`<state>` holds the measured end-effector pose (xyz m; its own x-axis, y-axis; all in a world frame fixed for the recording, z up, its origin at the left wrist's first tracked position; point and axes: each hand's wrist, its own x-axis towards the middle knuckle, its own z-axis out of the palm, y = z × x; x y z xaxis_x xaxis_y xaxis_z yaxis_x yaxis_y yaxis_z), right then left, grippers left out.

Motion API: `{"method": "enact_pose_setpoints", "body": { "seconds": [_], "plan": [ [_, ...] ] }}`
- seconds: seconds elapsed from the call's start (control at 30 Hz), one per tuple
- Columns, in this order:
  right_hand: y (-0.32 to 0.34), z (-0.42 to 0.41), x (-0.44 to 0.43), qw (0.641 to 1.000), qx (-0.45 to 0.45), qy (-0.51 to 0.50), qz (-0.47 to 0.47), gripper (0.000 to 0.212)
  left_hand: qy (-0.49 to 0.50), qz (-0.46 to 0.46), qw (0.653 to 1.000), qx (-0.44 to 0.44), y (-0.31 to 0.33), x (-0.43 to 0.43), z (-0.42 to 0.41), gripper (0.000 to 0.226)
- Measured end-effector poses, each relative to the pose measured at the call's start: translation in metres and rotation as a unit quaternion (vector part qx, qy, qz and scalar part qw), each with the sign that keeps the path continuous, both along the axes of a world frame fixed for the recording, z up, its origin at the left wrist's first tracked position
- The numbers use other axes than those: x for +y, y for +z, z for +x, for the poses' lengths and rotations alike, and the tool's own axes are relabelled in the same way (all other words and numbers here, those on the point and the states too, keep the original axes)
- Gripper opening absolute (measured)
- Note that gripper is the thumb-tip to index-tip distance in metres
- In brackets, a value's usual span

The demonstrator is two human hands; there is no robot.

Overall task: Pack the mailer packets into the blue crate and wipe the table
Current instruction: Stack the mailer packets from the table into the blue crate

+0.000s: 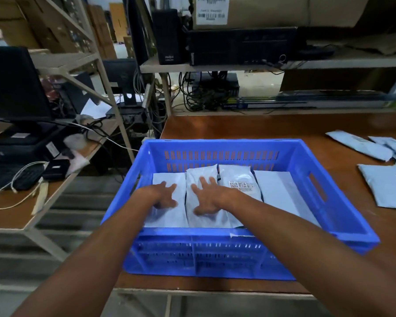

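Note:
The blue crate [343,216] stands on the brown table [238,126], at its left end. Several pale mailer packets [279,191] lie side by side on the crate floor; one shows a barcode label [241,185]. My left hand [164,195] rests flat with fingers spread on the leftmost packet. My right hand [207,197] lies flat, fingers spread, on the packet beside it. Neither hand grips anything. More mailer packets [384,186] lie loose on the table to the right of the crate.
A lower side desk [14,213] on the left carries a monitor, a keyboard, cables and a small black device. Shelving behind the table holds a black computer case [240,45], cardboard boxes and tangled cables.

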<state>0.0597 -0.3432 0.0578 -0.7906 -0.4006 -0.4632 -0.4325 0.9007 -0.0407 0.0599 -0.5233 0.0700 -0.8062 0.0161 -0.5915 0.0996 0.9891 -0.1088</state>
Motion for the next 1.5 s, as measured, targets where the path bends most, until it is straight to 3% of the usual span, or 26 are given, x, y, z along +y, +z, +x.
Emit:
{"method": "enact_pose_setpoints", "body": {
  "seconds": [0.07,0.13,0.27,0.4,0.53,0.7,0.87,0.93,1.07,1.23,1.4,1.5],
  "plan": [
    [0.008,-0.003,0.003,1.000,0.015,0.006,-0.022,0.085,0.001,0.001,0.999,0.035,0.003,0.001,-0.001,0.077],
    [0.028,-0.006,0.011,0.993,0.066,0.017,-0.096,0.070,-0.009,0.022,0.992,0.127,0.010,0.005,-0.004,0.073],
    [0.086,-0.009,0.063,0.943,0.206,-0.004,-0.263,0.041,-0.011,0.154,0.934,0.322,0.041,0.044,-0.010,0.054],
    [0.119,-0.008,0.166,0.903,0.300,-0.086,-0.294,0.033,-0.083,0.232,0.883,0.400,0.069,0.140,-0.009,0.049],
    [0.108,0.017,0.292,0.868,0.341,-0.196,-0.303,0.027,-0.151,0.275,0.870,0.381,0.071,0.277,0.001,0.046],
    [0.059,0.073,0.453,0.847,0.339,-0.326,-0.246,0.022,-0.269,0.219,0.880,0.324,0.049,0.459,0.046,0.036],
    [-0.006,0.124,0.579,0.823,0.279,-0.441,-0.227,0.031,-0.230,0.241,0.923,0.194,0.011,0.570,0.077,0.040],
    [-0.040,0.143,0.609,0.832,0.280,-0.446,-0.175,0.048,-0.213,0.256,0.931,0.151,-0.012,0.594,0.077,0.046],
    [-0.106,0.161,0.618,0.854,0.234,-0.456,-0.087,0.073,-0.179,0.241,0.940,0.163,-0.057,0.628,0.045,0.051],
    [-0.126,0.140,0.621,0.880,0.230,-0.405,-0.096,0.073,-0.163,0.229,0.943,0.177,-0.077,0.671,-0.015,0.067],
    [-0.126,0.110,0.641,0.907,0.221,-0.346,-0.094,0.070,-0.149,0.191,0.963,0.120,-0.103,0.674,-0.054,0.061],
    [-0.125,0.093,0.650,0.916,0.222,-0.323,-0.083,0.069,-0.143,0.192,0.959,0.150,-0.113,0.652,-0.056,0.059]
  ]
}}
